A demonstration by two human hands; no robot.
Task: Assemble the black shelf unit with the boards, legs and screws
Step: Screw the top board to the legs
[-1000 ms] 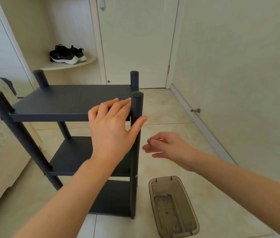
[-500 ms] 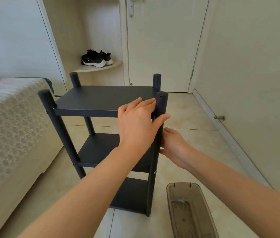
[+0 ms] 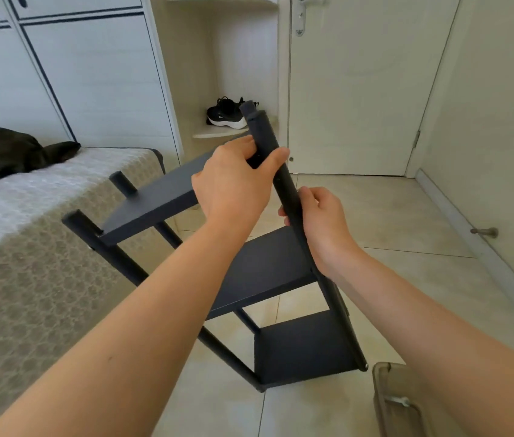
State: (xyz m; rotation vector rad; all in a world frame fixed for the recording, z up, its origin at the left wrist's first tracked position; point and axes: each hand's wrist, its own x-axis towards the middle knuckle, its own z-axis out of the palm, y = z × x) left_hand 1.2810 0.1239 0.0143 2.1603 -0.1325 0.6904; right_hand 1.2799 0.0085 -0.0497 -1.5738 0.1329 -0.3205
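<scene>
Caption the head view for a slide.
Left hand and right hand grip one leg of the tilted black shelf beside the bed.

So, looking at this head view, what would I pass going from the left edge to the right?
Dark cloth on the bed → left hand gripping the leg → right hand lower on that leg → plastic box → doorstop.

Grips the nearest leg (image 3: pixel 264 130) of the black shelf unit (image 3: pixel 268 266) with the left hand (image 3: pixel 233 181) just beside the top board (image 3: pixel 155 197), curls the right hand (image 3: pixel 322 222) round the same leg lower down, holds the unit tilted toward the bed (image 3: pixel 28 247), its foot near a brown plastic tray (image 3: pixel 388 405).
</scene>
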